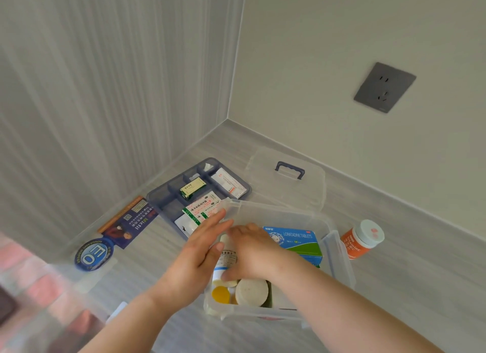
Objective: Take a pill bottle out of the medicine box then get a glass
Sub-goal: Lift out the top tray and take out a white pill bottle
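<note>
Lying on its side in the clear medicine box (339, 258), a slim white pill bottle (228, 258) is covered across its middle by the right hand (253, 250), whose fingers (231, 275) are curled down over it with the thumb hidden beneath, so whether a real pinch has been made cannot be told. The left hand (200, 250) is held flat at the box's left edge, its fingers (214, 221) extended and close together, pressed against nothing that can be made out.

Just below the right fingertips, a round white cap (252, 292) and a yellow cap (220, 294) are packed tightly against the bottle's lower end. If the bottle is dragged out lengthwise instead of being lifted, these neighbours are likely to be snagged or tipped. Beyond the knuckles, a blue loratadine carton (294, 243) leans in the box; it could be knocked by the wrist on withdrawal.

The box is light, transparent plastic and is judged liable to slide or tilt on the smooth counter (394, 287) if pulled upward without being steadied by the left hand. A smooth, labelled cylinder held only from above may also slip.

Further out, an orange vitamin bottle (361, 241) lies just outside the right wall, the blue divider tray (157, 197) sits past the left fingertips, and the detached lid (310, 192) rests behind. No glass is in view, so it must be sought elsewhere.
</note>
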Available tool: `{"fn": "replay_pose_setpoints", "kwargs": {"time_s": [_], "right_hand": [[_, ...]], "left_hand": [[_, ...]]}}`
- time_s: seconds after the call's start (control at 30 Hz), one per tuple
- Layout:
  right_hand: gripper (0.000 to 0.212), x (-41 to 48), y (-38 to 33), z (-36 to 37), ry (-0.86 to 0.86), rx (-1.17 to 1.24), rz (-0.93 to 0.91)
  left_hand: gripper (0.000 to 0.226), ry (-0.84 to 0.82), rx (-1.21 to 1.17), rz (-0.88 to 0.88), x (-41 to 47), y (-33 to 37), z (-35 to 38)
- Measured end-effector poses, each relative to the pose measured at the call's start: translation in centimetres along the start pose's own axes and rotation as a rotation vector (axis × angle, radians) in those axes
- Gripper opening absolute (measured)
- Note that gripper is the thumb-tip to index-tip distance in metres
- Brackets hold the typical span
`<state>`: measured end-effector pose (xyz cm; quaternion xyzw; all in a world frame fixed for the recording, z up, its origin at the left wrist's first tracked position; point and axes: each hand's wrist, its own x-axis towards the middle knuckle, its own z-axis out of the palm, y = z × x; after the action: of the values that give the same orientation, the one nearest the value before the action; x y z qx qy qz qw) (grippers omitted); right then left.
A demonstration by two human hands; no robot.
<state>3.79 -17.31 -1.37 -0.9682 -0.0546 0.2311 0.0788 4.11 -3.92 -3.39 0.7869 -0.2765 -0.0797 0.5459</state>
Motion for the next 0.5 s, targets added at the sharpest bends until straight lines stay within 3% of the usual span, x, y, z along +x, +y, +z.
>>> {"fn": "replay_pose_setpoints", "kwargs": {"time_s": [0.1, 0.23, 0.5], "right_hand": [[0.087, 0.7, -0.1, 0.4, -0.077, 0.053, 0.048], [0.087, 1.2, 0.1, 0.6, -0.138, 0.122, 0.058], [0.045, 0.9, 0.9, -0.5, -0.068, 0.336, 0.046]], "left_hand": [[0.043, -0.001, -0.005, 0.000, 0.0, 0.0, -0.1], [0.045, -0.006, 0.008, 0.008, 0.0, -0.1, -0.1], [0.049, -0.013, 0.004, 0.002, -0.1, -0.4, 0.0]]}}
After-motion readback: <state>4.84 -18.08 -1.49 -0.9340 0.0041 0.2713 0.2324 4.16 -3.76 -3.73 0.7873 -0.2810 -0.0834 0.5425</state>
